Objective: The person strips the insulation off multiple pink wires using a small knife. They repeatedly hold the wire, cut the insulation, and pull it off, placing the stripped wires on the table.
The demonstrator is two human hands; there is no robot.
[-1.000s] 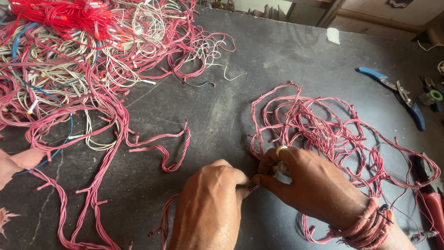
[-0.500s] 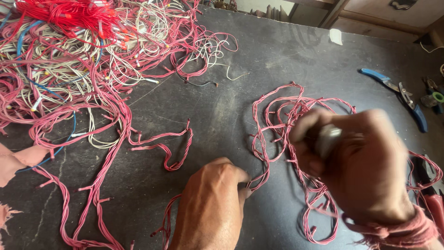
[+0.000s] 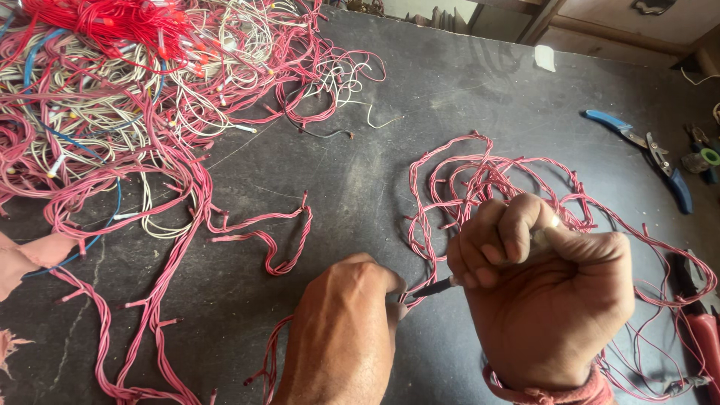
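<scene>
Hands: both low in the head view, close together over the dark tabletop [image 3: 420, 120].
Left hand [image 3: 341, 337]: knuckles up, fingers pressed down together, pinching a twisted pink wire [image 3: 420, 289] against the tabletop at its fingertips.
Right hand [image 3: 544, 289]: curled into a fist, fingers closed tight around a thin dark-tipped tool [image 3: 435, 286] whose point sticks out toward the left hand; the rest of the tool is hidden in the fist, so its kind cannot be told.
Wire location: held end lies between the two hands; it belongs to the loose pink wire bundle [image 3: 495, 187] spread just behind and to the right of the right hand.
Handling, judged: wire looks light, limp and springy; twisted pairs snag on their short side stubs. Thin insulation probably nicks easily. Best hold is close to the working end, pinned flat, as the left hand does.
Other wire: short pink twisted piece [image 3: 274, 240] lies apart, left of the hands; large tangled heap [image 3: 112, 97] of pink, red, white and blue wire fills the far left.
Tools: blue-handled pliers [image 3: 649, 154] far right; red-handled tool [image 3: 701, 326] at the right edge, partly cut off.
Containers: none visible; all wire lies loose on the tabletop.
Other: red thread band [image 3: 555, 390] at the right wrist.
</scene>
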